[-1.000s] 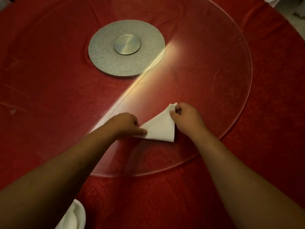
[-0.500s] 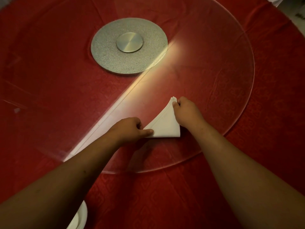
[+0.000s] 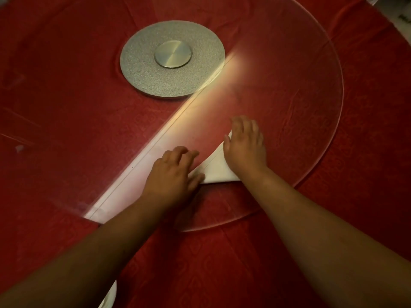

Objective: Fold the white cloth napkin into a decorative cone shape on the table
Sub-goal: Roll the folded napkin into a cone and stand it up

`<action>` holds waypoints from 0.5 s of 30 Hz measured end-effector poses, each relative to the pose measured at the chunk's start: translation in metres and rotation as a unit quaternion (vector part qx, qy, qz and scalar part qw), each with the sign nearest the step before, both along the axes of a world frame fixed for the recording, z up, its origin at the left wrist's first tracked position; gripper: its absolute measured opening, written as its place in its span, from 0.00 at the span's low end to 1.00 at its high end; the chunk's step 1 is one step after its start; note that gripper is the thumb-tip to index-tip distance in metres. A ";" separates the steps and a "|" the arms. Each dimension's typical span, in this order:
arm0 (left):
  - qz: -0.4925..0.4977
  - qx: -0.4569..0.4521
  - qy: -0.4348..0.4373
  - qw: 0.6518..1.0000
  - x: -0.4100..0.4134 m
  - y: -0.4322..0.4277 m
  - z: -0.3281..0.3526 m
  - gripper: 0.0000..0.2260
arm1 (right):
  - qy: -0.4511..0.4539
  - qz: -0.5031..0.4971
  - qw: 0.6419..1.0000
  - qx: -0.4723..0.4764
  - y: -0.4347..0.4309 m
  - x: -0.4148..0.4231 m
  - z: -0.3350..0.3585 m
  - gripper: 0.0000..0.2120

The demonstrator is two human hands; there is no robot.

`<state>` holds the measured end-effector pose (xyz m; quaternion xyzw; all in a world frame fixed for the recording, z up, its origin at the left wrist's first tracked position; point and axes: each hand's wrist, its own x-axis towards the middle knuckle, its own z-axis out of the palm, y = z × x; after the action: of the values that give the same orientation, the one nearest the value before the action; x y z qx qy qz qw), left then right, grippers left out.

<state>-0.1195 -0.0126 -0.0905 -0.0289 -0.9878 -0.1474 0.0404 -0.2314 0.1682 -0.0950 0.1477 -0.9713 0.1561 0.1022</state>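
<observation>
We find the white cloth napkin (image 3: 216, 168) folded flat into a triangle on the glass turntable (image 3: 311, 152), at about 5 o'clock from the metal hub (image 3: 172, 60). Left hand (image 3: 175, 172) rests loosely spread on its 9 o'clock corner; right hand (image 3: 245, 147), fingers spread flat, presses its 1 o'clock side. Neither grips. Judgement: flat folds done, no cone yet; rolling and standing remain.

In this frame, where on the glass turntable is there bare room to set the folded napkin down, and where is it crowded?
Free: the glass between the grey metal hub and its right rim, and the dim left part past the bright streak. Crowded: the near middle, where the left hand and right hand press flat on the white napkin.
</observation>
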 end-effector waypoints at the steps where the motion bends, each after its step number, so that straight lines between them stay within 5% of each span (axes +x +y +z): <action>1: -0.041 -0.004 0.031 0.999 0.002 0.000 -0.002 0.26 | -0.009 0.024 0.999 -0.020 -0.003 0.004 -0.003 0.26; 7: -0.152 -0.026 -0.071 0.985 0.014 -0.003 -0.023 0.30 | -0.103 0.136 0.983 0.075 -0.008 0.013 -0.028 0.32; 15: -0.151 -0.053 -0.110 0.981 0.017 -0.004 -0.030 0.32 | -0.125 0.086 0.985 0.083 0.009 -0.021 -0.032 0.33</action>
<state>-0.1025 -0.0168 -0.1200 -0.1638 -0.9768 -0.1020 -0.0933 -0.2528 0.1770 -0.1268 0.2177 -0.9697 0.1005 -0.0463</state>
